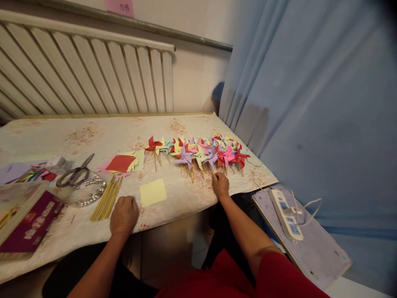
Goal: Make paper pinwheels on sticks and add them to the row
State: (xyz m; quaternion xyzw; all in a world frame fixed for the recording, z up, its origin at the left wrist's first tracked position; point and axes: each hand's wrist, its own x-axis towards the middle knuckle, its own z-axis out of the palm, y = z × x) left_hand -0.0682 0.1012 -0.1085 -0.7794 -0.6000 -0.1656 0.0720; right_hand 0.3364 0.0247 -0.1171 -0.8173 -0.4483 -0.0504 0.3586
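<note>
My right hand point(221, 185) is closed at the front of a group of paper pinwheels point(200, 157) on wooden sticks. Its fingers are at the lower end of the stick of a purple pinwheel point(212, 155) and appear to pinch it. My left hand point(124, 214) rests as a loose fist at the table's front edge, with nothing visible in it. Just left of that fist lies a bundle of thin wooden sticks point(107, 198). A yellow paper square point(153, 192) lies flat between my hands. Behind it is a stack of coloured paper squares point(121, 163).
Scissors point(76, 174) lie by a clear dish of small shiny pins point(89, 192) on the left. A purple-labelled box point(31, 221) stands at the front left. To the right, a power strip point(285, 215) sits on a low board beside a blue curtain point(310, 103).
</note>
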